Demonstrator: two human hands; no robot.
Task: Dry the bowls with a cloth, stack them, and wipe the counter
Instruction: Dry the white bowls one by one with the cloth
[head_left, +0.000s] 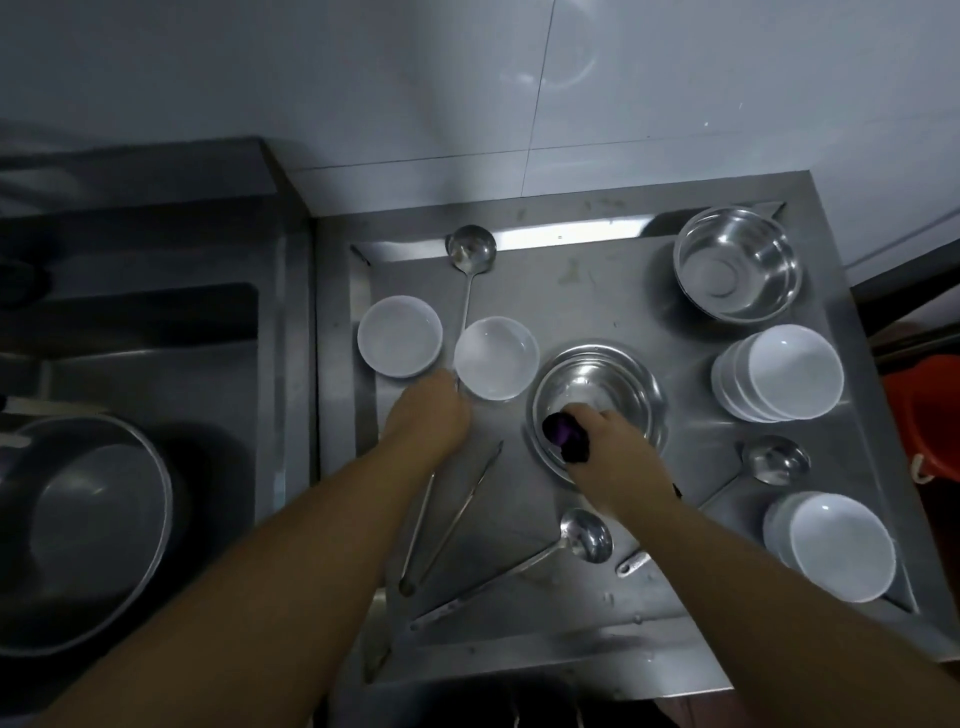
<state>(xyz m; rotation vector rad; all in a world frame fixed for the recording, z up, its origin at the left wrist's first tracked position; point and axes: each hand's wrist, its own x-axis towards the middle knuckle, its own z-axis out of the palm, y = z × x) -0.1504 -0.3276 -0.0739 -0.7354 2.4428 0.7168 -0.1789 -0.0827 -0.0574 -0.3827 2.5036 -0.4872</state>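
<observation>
Purple cloth is bunching in the right hand, fingers curling round it inside the steel bowl mid-worktop; left hand is reaching beside a white bowl, its grip hidden

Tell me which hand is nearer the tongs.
Left. The left hand hangs just above the tongs, at their upper end by the single white bowls. The right hand is off to their right, holding the dark cloth in the steel bowl.
</observation>
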